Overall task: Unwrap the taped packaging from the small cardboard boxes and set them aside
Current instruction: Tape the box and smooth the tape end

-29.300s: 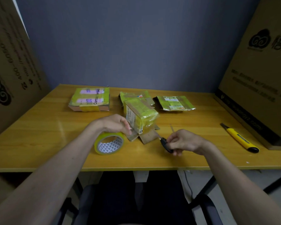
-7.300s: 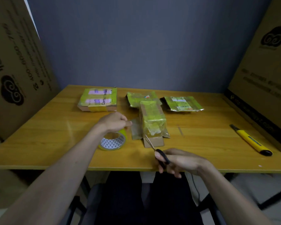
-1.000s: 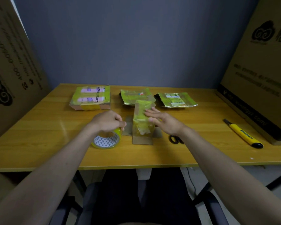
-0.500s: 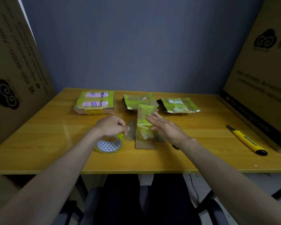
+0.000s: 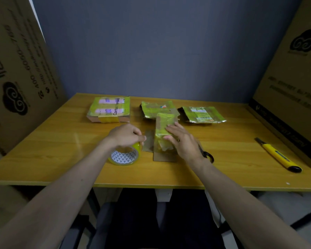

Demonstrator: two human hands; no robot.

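At counter centre, your right hand (image 5: 182,141) lies flat on the taped box (image 5: 163,133); left hand (image 5: 127,135) grips the tape roll (image 5: 125,156). Next: peel wrapping loose.

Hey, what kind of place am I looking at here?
Probably a small parcel packing or unpacking desk. A wooden table holds taped cardboard boxes, a tape roll and a yellow utility knife, with large shipping cartons on both sides.

We see two bare forearms, with no sleeves anywhere in view. The left hand (image 5: 127,136) and the right hand (image 5: 182,141) wear no gloves, rings or watch that we can see. The fingers (image 5: 172,127) are bare. Lower down, the legs are in dark clothing.
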